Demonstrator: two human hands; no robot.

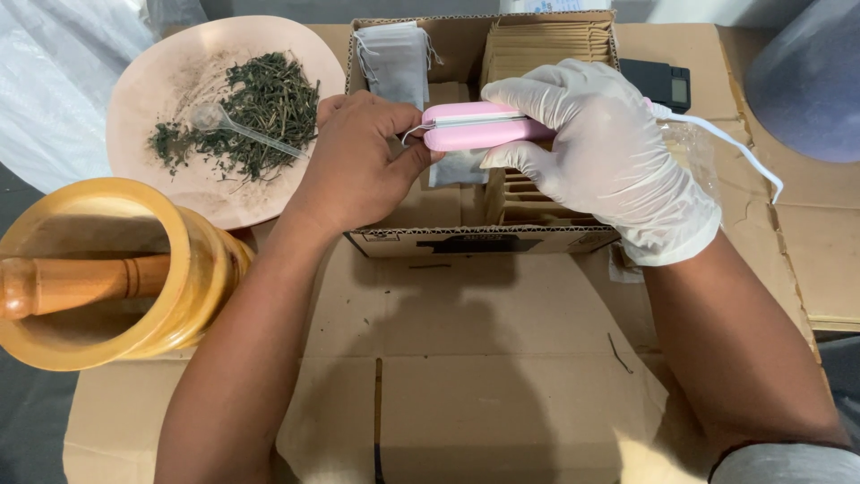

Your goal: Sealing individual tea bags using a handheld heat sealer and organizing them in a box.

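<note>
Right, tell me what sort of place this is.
Probably a small home or workshop bench for packing herbal tea by hand. A pink plate of dried green herbs sits by a wooden mortar and pestle, and the gloved right hand presses a pink handheld sealer over a cardboard box of sachets.

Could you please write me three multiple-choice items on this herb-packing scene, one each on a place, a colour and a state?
1. Where does the pestle rest?
A. on the plate
B. in the wooden mortar
C. in the cardboard box

2. What colour is the sealer?
A. pink
B. blue
C. black

3. Which hand is gloved?
A. both
B. left hand
C. right hand

Key: 1 B, since its handle juts from the bowl; 2 A, its body is pink with a white cord; 3 C, a white glove covers only the right, which grips the sealer.
</note>
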